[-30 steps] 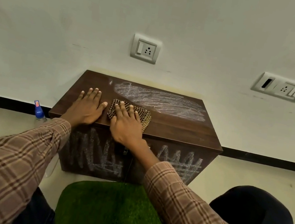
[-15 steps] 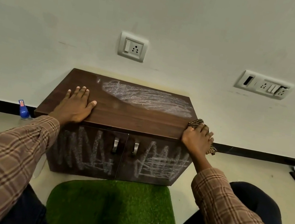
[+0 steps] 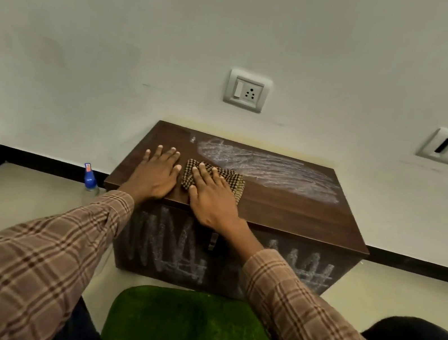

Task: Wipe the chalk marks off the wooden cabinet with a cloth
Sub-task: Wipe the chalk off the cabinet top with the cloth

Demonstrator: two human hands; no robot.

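Pressing flat with straight fingers, the right hand (image 3: 211,194) pins a brown checked cloth (image 3: 215,178) to the top of the dark wooden cabinet (image 3: 298,215), near its front-left part; the left hand (image 3: 155,174) lies just beside it, palm down and fingers spread, holding nothing; a wide chalk smear (image 3: 270,168) covers the far right of the top, just beyond the cloth; chalk scribbles (image 3: 171,245) mark both front doors; a blue-capped bottle (image 3: 90,178) stands on the floor left of the cabinet; a green grass mat (image 3: 189,333) lies on the near side; two wall sockets (image 3: 247,90) sit above.
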